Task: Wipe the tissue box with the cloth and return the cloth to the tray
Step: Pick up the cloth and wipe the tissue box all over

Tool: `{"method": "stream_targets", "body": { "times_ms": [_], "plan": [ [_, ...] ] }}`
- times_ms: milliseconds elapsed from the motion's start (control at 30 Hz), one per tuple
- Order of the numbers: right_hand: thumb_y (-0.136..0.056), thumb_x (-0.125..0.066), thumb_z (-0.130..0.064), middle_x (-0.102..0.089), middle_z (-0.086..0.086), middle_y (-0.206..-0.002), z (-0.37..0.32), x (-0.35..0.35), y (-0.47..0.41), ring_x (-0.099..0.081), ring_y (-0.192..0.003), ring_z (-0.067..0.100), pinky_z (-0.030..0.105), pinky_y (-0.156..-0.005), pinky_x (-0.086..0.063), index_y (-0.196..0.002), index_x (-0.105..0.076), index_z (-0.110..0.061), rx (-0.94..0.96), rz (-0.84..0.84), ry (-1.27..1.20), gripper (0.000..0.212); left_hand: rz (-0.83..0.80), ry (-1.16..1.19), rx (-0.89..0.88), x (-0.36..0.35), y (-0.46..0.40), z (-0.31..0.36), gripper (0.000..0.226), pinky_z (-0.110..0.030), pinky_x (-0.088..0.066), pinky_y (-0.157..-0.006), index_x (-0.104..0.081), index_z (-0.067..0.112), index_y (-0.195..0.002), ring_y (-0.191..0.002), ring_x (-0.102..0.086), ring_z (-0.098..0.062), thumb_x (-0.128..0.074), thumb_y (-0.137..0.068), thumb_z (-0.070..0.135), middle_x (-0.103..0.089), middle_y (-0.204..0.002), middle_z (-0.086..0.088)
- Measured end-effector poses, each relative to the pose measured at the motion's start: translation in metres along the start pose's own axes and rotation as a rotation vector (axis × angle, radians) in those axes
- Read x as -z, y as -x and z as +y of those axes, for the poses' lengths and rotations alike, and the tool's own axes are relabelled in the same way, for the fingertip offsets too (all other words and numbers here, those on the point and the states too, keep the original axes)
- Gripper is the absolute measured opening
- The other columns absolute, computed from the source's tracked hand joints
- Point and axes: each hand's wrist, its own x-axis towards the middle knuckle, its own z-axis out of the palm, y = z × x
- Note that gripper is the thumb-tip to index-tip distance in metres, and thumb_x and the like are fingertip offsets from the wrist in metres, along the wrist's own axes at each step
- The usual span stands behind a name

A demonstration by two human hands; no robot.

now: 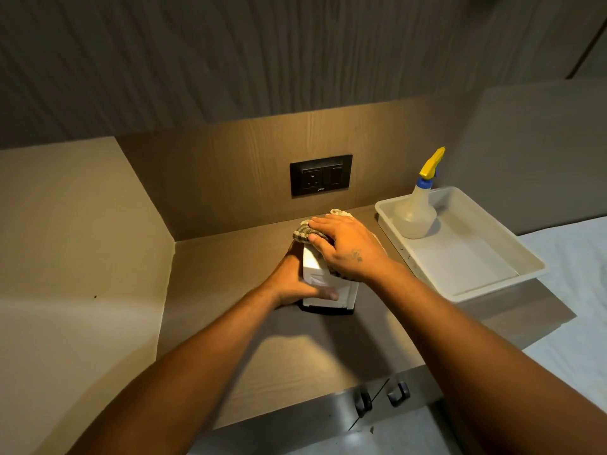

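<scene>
A white tissue box [341,295] with a dark base stands on the wooden counter, in the middle of the view. My left hand [295,284] grips its left side, thumb across the front face. My right hand [348,246] lies flat on top of the box and presses a checked grey-green cloth [302,233] against it. The cloth sticks out beyond my fingers at the far side; most of it is hidden under the palm. The white tray [492,284] sits to the right, apart from the box.
A clear spray bottle [415,215] with a yellow trigger stands in the tray's far left corner. A black wall socket [321,179] is on the back panel. A side wall closes the counter on the left. Two drawer handles [381,400] hang below the front edge.
</scene>
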Motion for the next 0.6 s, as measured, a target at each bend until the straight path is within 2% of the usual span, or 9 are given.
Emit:
{"method": "stream_targets", "body": {
  "times_ms": [100, 233, 300, 333, 433, 500, 567, 600],
  "plan": [
    [-0.097, -0.048, -0.046, -0.06, -0.003, -0.137, 0.001, -0.002, -0.001, -0.045, -0.131, 0.019, 0.038, -0.109, -0.027, -0.134, -0.058, -0.026, -0.031, 0.034, -0.018, 0.043, 0.009, 0.022, 0.023, -0.003, 0.0, -0.001, 0.089, -0.026, -0.059, -0.092, -0.059, 0.041, -0.126, -0.11, -0.07, -0.004, -0.101, -0.05, 0.06, -0.074, -0.115, 0.014],
    [-0.096, -0.053, -0.04, -0.069, 0.001, -0.123, -0.006, -0.001, -0.003, -0.055, -0.117, 0.022, 0.037, -0.098, -0.037, -0.124, -0.067, -0.023, -0.031, 0.087, -0.04, 0.035, 0.032, 0.038, 0.014, -0.005, 0.0, 0.0, 0.082, -0.042, -0.062, -0.095, -0.064, 0.036, -0.123, -0.107, -0.072, -0.01, -0.099, -0.053, 0.059, -0.076, -0.113, 0.01],
    [-0.095, -0.055, -0.039, -0.069, 0.001, -0.121, -0.01, -0.001, 0.003, -0.056, -0.116, 0.021, 0.037, -0.098, -0.038, -0.121, -0.068, -0.023, 0.009, 0.097, -0.035, 0.033, 0.07, 0.044, -0.009, -0.005, -0.001, 0.0, 0.08, -0.042, -0.061, -0.097, -0.063, 0.041, -0.125, -0.11, -0.071, -0.009, -0.102, -0.056, 0.049, -0.074, -0.116, 0.01],
    [-0.095, -0.056, -0.038, -0.069, 0.001, -0.121, -0.009, -0.001, 0.009, -0.056, -0.117, 0.021, 0.038, -0.1, -0.037, -0.121, -0.068, -0.023, 0.03, 0.097, -0.028, 0.033, 0.096, 0.047, -0.023, -0.006, -0.001, -0.001, 0.083, -0.042, -0.06, -0.1, -0.061, 0.042, -0.128, -0.114, -0.069, -0.01, -0.103, -0.057, 0.041, -0.073, -0.121, 0.01],
    [-0.095, -0.056, -0.037, -0.068, 0.002, -0.126, -0.002, 0.002, 0.026, -0.053, -0.123, 0.02, 0.037, -0.106, -0.033, -0.125, -0.066, -0.022, 0.051, 0.085, -0.019, 0.035, 0.12, 0.054, -0.04, -0.009, 0.0, -0.006, 0.109, -0.049, -0.053, -0.111, -0.046, 0.019, -0.15, -0.133, -0.06, -0.019, -0.105, -0.058, 0.021, -0.061, -0.142, -0.003],
    [-0.095, -0.055, -0.035, -0.071, 0.003, -0.119, 0.0, 0.008, 0.025, -0.056, -0.116, 0.02, 0.036, -0.101, -0.037, -0.12, -0.07, -0.02, 0.038, 0.087, -0.051, 0.033, 0.105, 0.024, -0.053, -0.007, -0.002, -0.007, 0.121, -0.048, -0.049, -0.114, -0.039, 0.016, -0.155, -0.139, -0.053, -0.02, -0.107, -0.055, 0.021, -0.054, -0.15, -0.006],
    [-0.095, -0.054, -0.034, -0.072, 0.003, -0.114, -0.005, 0.01, 0.021, -0.058, -0.11, 0.021, 0.037, -0.097, -0.041, -0.115, -0.072, -0.019, 0.009, 0.096, -0.075, 0.031, 0.072, -0.005, -0.064, -0.001, -0.005, -0.005, 0.122, -0.051, -0.046, -0.116, -0.04, 0.016, -0.154, -0.142, -0.051, -0.025, -0.108, -0.052, 0.022, -0.051, -0.151, -0.01],
    [-0.095, -0.055, -0.034, -0.071, 0.003, -0.118, -0.007, 0.009, 0.02, -0.057, -0.113, 0.021, 0.039, -0.099, -0.041, -0.118, -0.07, -0.019, -0.007, 0.096, -0.07, 0.031, 0.056, -0.015, -0.074, 0.001, -0.007, -0.004, 0.121, -0.052, -0.045, -0.117, -0.041, 0.016, -0.153, -0.141, -0.051, -0.026, -0.108, -0.052, 0.022, -0.051, -0.15, -0.011]
  ]
}}
